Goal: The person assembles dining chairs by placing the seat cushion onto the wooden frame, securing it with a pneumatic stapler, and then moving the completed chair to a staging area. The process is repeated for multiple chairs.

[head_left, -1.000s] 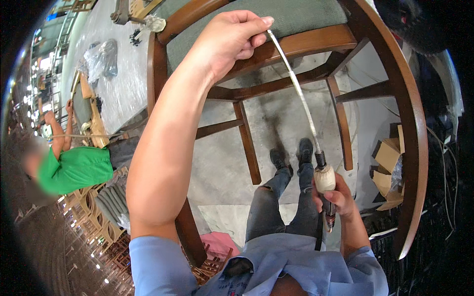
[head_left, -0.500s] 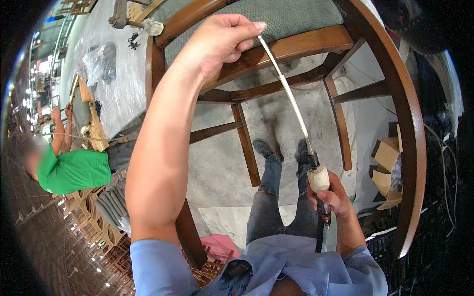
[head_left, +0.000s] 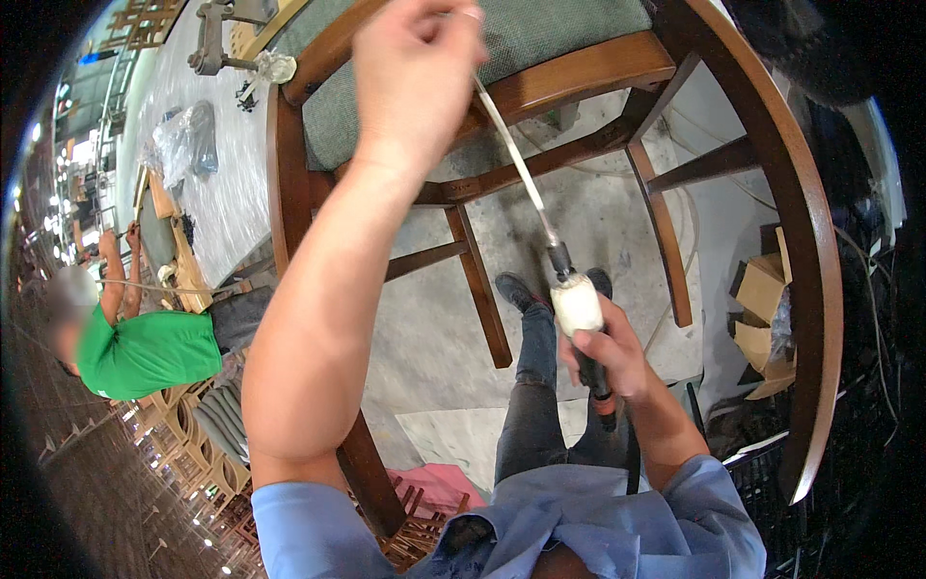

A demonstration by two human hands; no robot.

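Observation:
A brown wooden chair frame (head_left: pixel 569 75) with a grey-green upholstered seat (head_left: pixel 550 27) stands before me, its legs showing below. My right hand (head_left: pixel 617 352) is wrapped round a handheld power screwdriver (head_left: pixel 579 304), whose body is dark with a whitish wrapped front. From it a long thin bit (head_left: pixel 521 169) slants up and left toward the seat rail. My left hand (head_left: pixel 410 87), slightly blurred, is closed at the bit's upper end, in front of the seat. The bit's tip and whatever the fingers pinch are hidden.
On the left, a table (head_left: pixel 227 193) wrapped in clear plastic bears a crumpled bag (head_left: pixel 188 140) and a metal clamp (head_left: pixel 207 43). A co-worker in a green shirt (head_left: pixel 154 352) is beyond. Open cardboard boxes (head_left: pixel 762 289) lie at right, with hoses or cables (head_left: pixel 873 328) nearby.
Both hands and the screwdriver have moved up and to the left. My left hand has turned, so its fingertips no longer show clearly. The view has shifted slightly.

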